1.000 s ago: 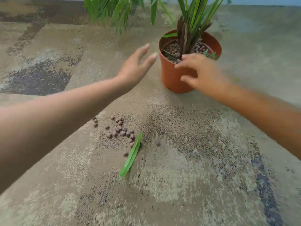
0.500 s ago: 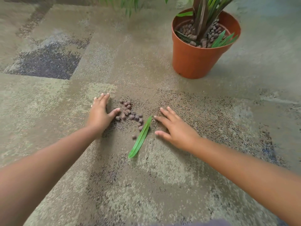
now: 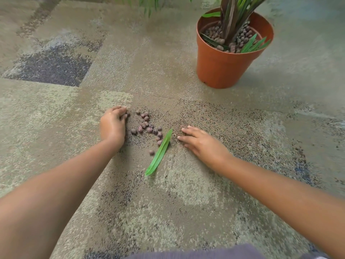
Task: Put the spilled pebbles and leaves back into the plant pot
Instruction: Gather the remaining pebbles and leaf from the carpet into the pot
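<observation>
Several brown pebbles (image 3: 147, 128) lie scattered on the carpet in the middle of the view. A long green leaf (image 3: 159, 153) lies just right of them, pointing toward me. My left hand (image 3: 113, 126) rests on the carpet at the left edge of the pebbles, fingers curled in, touching one or two of them at its fingertips. My right hand (image 3: 200, 143) lies flat on the carpet just right of the leaf's upper tip, fingers apart, holding nothing. The orange plant pot (image 3: 220, 68) stands upright at the far right, with pebbles and leaves in it.
The floor is patterned beige and grey carpet (image 3: 74, 109). Leaves of a second plant (image 3: 147, 2) hang in at the top middle. A strip of grey cloth (image 3: 196, 254) shows at the bottom edge.
Both hands came down from beside the pot to the carpet either side of the spill. Since half a second ago my left hand's fingers have curled in against the pebbles.
</observation>
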Demonstrator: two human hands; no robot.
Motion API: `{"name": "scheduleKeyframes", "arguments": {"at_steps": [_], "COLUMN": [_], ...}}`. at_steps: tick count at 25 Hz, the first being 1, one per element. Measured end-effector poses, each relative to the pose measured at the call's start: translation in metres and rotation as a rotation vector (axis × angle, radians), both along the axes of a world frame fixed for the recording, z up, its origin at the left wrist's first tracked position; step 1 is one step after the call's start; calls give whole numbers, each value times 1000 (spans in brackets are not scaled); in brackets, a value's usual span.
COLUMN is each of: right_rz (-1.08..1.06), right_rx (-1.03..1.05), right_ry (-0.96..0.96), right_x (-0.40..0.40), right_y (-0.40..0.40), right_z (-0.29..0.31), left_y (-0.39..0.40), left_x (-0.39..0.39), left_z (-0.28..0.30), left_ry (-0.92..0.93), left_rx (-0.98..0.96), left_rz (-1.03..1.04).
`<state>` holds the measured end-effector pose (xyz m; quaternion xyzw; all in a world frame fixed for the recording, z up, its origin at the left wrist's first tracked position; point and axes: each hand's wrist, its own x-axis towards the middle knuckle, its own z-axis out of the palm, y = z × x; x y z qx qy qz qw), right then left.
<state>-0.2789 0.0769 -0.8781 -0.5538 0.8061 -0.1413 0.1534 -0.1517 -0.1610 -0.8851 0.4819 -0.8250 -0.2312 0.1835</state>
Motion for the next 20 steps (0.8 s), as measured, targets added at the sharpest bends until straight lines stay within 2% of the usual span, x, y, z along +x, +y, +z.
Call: {"name": "scheduleKeyframes", "arguments": {"at_steps": [7,14,20], "right_rz": [10,-40,-132], "right_rx": [-67,-95,-160], "right_ry": [2,13,-72], "right_x": [-6,-4,-2], "right_y": [14,10,20], "right_z": [7,14,23], "left_y": [12,17,27], "left_x": [25,40,42], "left_z": [3,3,11], "left_ry": [-105,-38,70], "left_rx": [-155,-56,34], "left_rz": [-137,4,79]}}
